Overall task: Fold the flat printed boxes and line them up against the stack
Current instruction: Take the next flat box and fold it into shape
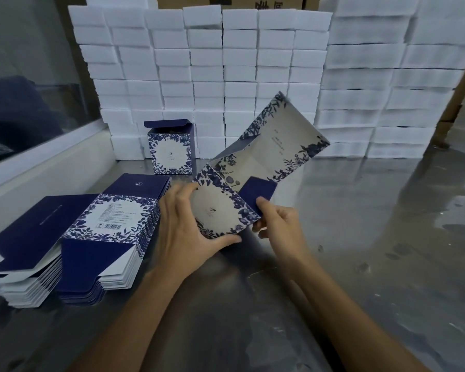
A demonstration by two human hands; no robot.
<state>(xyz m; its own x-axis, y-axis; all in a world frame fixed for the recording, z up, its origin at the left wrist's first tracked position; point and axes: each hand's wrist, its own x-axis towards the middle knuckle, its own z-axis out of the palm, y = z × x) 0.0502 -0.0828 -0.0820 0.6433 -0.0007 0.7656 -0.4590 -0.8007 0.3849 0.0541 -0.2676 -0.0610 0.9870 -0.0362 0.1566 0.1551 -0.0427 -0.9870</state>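
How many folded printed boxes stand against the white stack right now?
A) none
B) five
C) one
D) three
C: a single folded box stands upright against the white stack, its top flap open, while both hands work on another box.

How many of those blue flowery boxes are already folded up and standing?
1: a folded box stands against the white stack. Another box is still half-folded in both hands.

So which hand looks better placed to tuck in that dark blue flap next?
Probably the right hand: its fingers already pinch the box beside the dark blue flap, while the left hand grips the opposite side, steadying it.
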